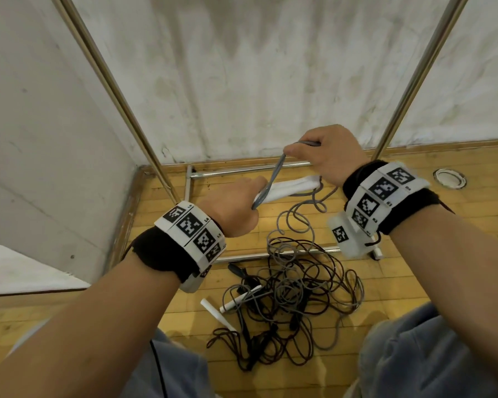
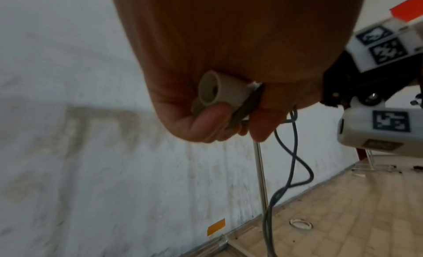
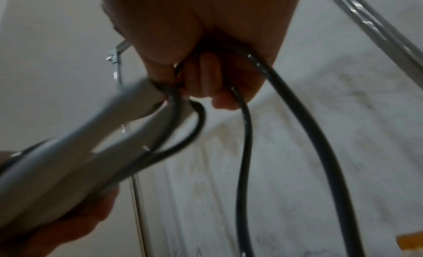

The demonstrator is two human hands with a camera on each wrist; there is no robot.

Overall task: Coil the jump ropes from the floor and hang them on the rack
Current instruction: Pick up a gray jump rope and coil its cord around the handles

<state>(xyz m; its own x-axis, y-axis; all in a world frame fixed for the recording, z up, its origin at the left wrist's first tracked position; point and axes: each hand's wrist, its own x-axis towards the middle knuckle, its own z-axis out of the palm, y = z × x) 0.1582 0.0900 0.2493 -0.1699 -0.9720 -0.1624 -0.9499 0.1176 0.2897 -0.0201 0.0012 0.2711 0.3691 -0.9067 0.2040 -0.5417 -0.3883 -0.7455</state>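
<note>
Seen from above, looking down at two forearms wearing black wristbands with white marker blocks. Left hand [image 1: 236, 206] at 9 o'clock of centre, fingers [image 2: 206, 123] curled tight around two white handles [image 1: 292, 186] of a grey jump rope [image 1: 273, 175], held side by side and pointing toward 3 o'clock. Right hand [image 1: 328, 155] up at 1 o'clock from the left, fingers [image 3: 207, 74] closed around a bend of the same grey cord, drawn into taut strands running diagonally down to the left fist. From the right hand, slack grey cord dropping in loose curls toward 6 o'clock, down to the wooden floor [image 1: 414, 271].

On the floor at 6 o'clock, between the knees, a tangled pile of ropes [image 1: 288, 305]: grey, black and dark reddish cords knotted together, with white handles and black handles poking out on the 9 o'clock side.

Metal rack [image 1: 110, 79] straight ahead: two shiny uprights angling away at 11 and 1 o'clock, base bars lying on the floor against a stained white wall [image 1: 256, 67]. Small round floor fitting [image 1: 449, 178] at 3 o'clock.
</note>
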